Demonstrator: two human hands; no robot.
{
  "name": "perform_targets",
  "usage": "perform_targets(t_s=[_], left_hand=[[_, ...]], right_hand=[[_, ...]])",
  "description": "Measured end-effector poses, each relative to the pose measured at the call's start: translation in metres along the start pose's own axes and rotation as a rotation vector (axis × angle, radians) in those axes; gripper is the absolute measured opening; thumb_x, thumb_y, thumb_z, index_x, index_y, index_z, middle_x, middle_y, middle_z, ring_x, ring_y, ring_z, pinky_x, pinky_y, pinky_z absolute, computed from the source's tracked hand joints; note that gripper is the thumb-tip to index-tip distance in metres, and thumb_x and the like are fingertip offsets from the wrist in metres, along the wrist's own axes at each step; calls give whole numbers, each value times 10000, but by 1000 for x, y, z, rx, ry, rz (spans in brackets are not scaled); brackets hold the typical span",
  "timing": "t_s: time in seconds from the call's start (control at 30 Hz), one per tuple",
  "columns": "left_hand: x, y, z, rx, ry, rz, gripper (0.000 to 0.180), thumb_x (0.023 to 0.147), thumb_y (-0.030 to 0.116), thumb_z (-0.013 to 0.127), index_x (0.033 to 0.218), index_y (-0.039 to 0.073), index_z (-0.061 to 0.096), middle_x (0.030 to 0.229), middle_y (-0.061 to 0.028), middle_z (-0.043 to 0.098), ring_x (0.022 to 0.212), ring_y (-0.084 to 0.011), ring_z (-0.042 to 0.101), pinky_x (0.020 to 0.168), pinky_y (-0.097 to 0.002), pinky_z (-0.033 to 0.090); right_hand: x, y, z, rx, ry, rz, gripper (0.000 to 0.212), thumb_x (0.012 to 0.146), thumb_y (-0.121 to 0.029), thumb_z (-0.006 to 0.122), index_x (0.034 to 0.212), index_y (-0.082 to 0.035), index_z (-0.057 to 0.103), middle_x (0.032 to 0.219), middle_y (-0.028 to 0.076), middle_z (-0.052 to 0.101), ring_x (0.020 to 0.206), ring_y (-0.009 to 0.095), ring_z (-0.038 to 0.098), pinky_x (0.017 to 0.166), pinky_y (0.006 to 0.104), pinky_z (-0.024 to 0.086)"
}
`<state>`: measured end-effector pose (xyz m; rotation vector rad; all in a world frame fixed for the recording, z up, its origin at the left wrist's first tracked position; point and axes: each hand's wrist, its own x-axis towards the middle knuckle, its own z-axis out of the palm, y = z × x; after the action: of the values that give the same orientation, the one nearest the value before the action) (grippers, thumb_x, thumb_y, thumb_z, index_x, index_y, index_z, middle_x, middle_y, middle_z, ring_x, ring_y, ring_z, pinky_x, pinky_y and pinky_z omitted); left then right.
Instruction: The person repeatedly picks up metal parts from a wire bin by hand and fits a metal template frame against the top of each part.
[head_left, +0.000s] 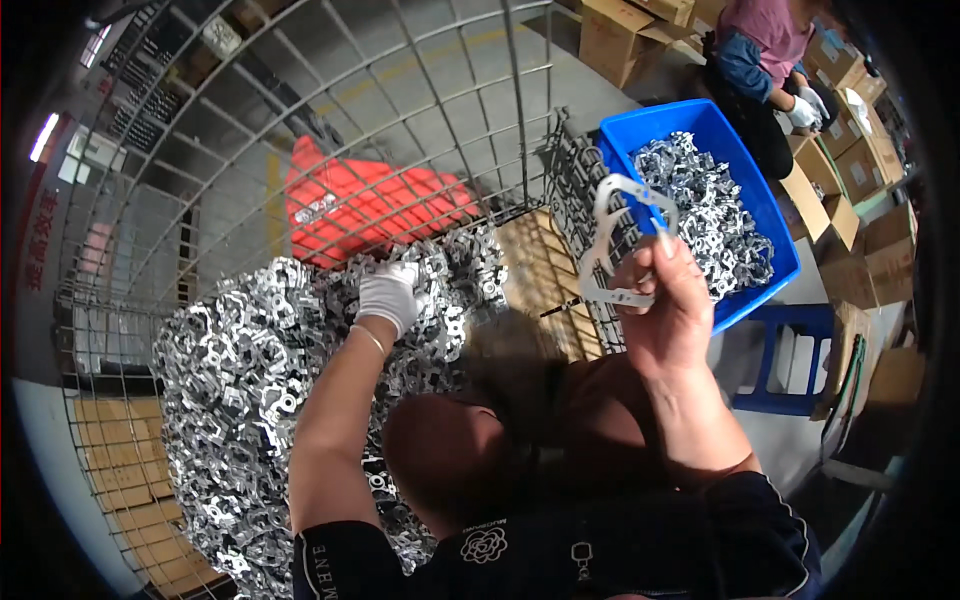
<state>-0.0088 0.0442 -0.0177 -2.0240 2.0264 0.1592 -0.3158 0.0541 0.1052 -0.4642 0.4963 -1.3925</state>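
Note:
My right hand, bare, pinches a flat silver metal bracket with curved arms and small holes. It is raised in front of the blue bin's near left side. My left hand, in a white glove, reaches into a large heap of similar metal brackets. Its fingers look curled at the top of the heap, and the brackets partly hide them, so what they hold cannot be made out. The heap lies inside a wire mesh cage.
Right of the cage, a blue plastic bin holds many metal parts. A red sack lies beyond the mesh. Below the bin stands a blue stool. Cardboard boxes line the back right, near a seated person wearing white gloves.

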Motion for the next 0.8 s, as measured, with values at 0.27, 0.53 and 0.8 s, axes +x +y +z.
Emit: perform_targets(t_s=[0.27, 0.53, 0.8], left_hand=[[-19, 0, 102, 151, -93, 191, 610, 686, 416, 595, 1185, 102, 439, 1081, -65, 505, 990, -214, 492, 790, -366, 395], [2, 10, 84, 155, -242, 232, 526, 590, 535, 628, 923, 128, 628, 928, -80, 542, 897, -232, 524, 746, -368, 376], [-14, 15, 136, 287, -390, 61, 216, 720, 258, 534, 835, 132, 667, 832, -22, 634, 784, -210, 594, 610, -362, 397]], right_hand=[[0, 11, 13, -228, 26, -1, 204, 883, -224, 455, 771, -56, 491, 608, -19, 387, 515, 75, 335, 476, 206, 300], [0, 17, 18, -290, -10, -16, 197, 864, -178, 479, 736, -29, 488, 597, 7, 387, 520, 99, 330, 504, 249, 263], [-1, 17, 16, -312, -64, 27, 196, 858, -186, 495, 741, -30, 487, 625, 16, 426, 515, 91, 351, 486, 230, 278]])
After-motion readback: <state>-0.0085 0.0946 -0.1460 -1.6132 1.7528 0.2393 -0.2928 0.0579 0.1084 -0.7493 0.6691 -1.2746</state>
